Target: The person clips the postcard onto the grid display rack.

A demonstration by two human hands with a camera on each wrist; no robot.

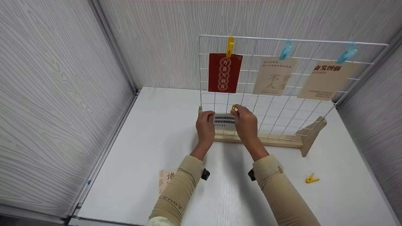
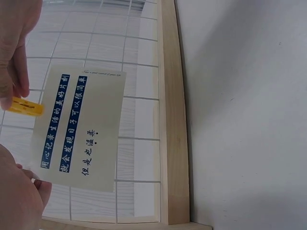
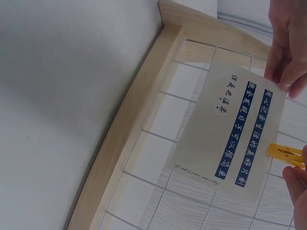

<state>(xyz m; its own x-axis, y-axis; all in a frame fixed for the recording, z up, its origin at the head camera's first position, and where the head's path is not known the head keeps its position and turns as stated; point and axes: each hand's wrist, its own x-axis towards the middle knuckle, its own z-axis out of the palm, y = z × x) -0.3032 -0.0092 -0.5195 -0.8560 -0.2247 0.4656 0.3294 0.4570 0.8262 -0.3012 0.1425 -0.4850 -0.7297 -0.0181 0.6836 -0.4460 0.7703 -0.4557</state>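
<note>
A pale card (image 1: 224, 125) with blue-banded writing lies against the lower left of a white wire grid (image 1: 270, 108). My left hand (image 1: 205, 128) pinches the card's upper left corner between thumb and finger. At the card's top edge, my right hand (image 1: 246, 124) pinches a yellow clothespin (image 3: 286, 154). In both wrist views the clothespin's tip meets the card's edge; whether it also bites a grid wire I cannot tell. The left wrist view shows the whole printed face of the card, apart from the corner under the left fingers.
Higher on the grid hang a red card (image 1: 225, 73) under a yellow clothespin and two beige cards (image 1: 273, 77) under blue clothespins. A wooden stand (image 1: 282, 142) bears the grid. On the white table lie a yellow clothespin (image 1: 311, 178) and a printed card (image 1: 164, 180), partly behind my left sleeve.
</note>
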